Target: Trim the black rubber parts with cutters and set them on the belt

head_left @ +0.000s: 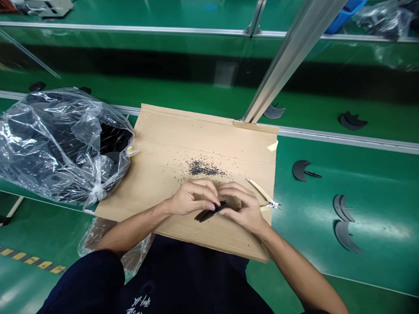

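My left hand (193, 197) and my right hand (240, 207) meet over a sheet of cardboard (170, 139), fingers curled. Together they grip a small stack of flat black curved parts (209, 213), which sticks out below the fingertips. A little pile of black trimmings (204, 168) lies on the cardboard just beyond my hands. A pair of cutters with cream handles (263, 194) rests on the cardboard right of my right hand.
A clear plastic bag full of black parts (59, 144) sits at the left. Loose black crescent parts (343, 222) lie on the green bench (376, 183) to the right, with more (352, 121) beyond a metal rail. A slanted aluminium post (288, 56) rises behind the cardboard.
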The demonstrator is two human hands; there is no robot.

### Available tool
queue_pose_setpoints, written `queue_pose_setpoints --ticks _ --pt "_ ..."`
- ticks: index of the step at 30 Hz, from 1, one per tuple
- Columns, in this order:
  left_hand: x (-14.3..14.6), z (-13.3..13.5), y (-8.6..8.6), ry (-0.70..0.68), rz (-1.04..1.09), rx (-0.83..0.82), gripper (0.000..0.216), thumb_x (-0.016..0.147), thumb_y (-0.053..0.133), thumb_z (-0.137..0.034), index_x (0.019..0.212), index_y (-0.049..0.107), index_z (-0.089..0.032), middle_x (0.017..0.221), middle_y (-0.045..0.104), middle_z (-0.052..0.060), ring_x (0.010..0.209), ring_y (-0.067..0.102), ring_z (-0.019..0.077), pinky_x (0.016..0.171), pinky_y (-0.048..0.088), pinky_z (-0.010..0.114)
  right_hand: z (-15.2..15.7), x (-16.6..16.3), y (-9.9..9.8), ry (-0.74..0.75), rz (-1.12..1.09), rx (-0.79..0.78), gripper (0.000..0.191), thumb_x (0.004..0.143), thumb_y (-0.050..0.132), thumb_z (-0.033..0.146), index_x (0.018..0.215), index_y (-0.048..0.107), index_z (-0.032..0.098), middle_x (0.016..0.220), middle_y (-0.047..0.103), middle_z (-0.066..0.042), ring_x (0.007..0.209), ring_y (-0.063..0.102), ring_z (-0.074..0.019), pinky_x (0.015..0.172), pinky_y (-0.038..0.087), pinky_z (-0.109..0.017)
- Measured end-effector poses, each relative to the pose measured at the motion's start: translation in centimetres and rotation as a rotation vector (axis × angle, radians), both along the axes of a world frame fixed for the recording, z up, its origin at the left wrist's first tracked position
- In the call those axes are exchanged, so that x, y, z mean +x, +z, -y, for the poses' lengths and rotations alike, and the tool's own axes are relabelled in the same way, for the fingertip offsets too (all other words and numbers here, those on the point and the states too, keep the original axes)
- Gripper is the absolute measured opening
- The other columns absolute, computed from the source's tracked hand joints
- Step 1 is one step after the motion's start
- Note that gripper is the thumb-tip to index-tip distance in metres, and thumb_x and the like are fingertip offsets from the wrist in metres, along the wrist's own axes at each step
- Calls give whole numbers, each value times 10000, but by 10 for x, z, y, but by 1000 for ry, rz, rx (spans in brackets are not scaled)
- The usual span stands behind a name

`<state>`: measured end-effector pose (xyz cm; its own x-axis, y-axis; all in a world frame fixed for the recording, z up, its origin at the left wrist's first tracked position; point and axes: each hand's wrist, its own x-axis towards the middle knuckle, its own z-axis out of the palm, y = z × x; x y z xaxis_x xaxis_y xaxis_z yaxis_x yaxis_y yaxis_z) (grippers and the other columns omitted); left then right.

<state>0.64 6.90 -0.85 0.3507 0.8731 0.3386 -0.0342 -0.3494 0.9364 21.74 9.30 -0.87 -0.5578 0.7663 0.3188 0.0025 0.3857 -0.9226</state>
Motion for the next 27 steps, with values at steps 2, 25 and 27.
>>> queue_pose_setpoints --ticks 2,25,27 --pt "0 0 -1 -15 -3 -39 302 875 723 -505 843 803 -216 779 703 69 725 666 166 680 572 319 -1 3 0 -31 -19 37 264 862 768 439 1027 771 234 980 743 -81 898 710 -213 824 616 -394" --pt "4 4 -4 -55 84 -210 273 880 743 -446 900 803 -181 824 743 91 759 703 168 689 577 290 -5 7 9 -21 -27 264 66 911 729 266 957 748 223 875 707 -52 776 683 -165 679 595 -317" --pt "2 4 -2 -82 63 -227 261 878 745 -442 885 809 -189 812 750 87 743 706 166 680 581 290 -5 9 10 29 -31 239 60 908 734 267 946 749 223 863 702 -45 770 684 -160 683 596 -311"
